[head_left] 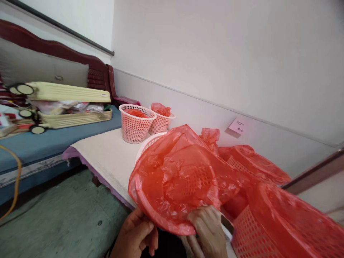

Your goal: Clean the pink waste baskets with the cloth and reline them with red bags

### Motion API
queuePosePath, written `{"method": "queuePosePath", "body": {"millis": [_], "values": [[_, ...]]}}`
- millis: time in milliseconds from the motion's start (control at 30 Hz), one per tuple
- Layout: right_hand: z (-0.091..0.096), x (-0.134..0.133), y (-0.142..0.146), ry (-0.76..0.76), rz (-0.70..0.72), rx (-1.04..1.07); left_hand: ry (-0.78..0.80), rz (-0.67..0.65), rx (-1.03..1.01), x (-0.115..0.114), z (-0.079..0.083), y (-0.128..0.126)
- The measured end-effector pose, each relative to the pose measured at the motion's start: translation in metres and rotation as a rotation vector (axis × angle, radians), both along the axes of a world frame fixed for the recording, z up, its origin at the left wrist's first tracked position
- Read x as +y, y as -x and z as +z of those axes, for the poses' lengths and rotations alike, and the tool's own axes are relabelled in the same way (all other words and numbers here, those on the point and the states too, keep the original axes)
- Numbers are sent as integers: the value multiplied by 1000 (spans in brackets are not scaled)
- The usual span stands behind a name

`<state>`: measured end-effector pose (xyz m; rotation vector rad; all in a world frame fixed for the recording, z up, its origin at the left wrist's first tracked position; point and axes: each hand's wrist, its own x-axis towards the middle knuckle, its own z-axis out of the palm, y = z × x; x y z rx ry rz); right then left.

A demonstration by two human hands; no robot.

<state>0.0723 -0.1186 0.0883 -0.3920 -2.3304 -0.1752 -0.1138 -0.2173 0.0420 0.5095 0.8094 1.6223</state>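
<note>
A thin red plastic bag (174, 172) is spread over a white perforated basket (152, 141), which tilts toward me and shows partly through the film. My left hand (135, 233) is at the near left of the rim, its thumb and forefinger closed on the bag's edge. At the near right of the rim, my right hand (208, 229) has its fingers folded over the bag and the basket edge, with some fingertips hidden. Beside my right hand is another perforated basket (252, 229) covered by a red bag.
Two white baskets (135, 125) holding red plastic stand at the far end of the cloth-covered table (107, 154). Another bagged basket (249, 161) is by the wall, under a pink note (237, 125). A half-open yellow suitcase (75, 120) lies on the bed (16, 154) at left.
</note>
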Motion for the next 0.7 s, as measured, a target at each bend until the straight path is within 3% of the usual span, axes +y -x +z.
{"method": "queuePosePath", "body": {"millis": [167, 400, 700], "values": [[-1, -2, 1, -14, 8, -8, 45, -6, 22, -3, -4, 3], [-5, 1, -4, 12, 14, -65, 143, 83, -27, -8, 0, 17], [-15, 17, -12, -19, -27, -80, 51, 217, 43, -12, -1, 39]]}}
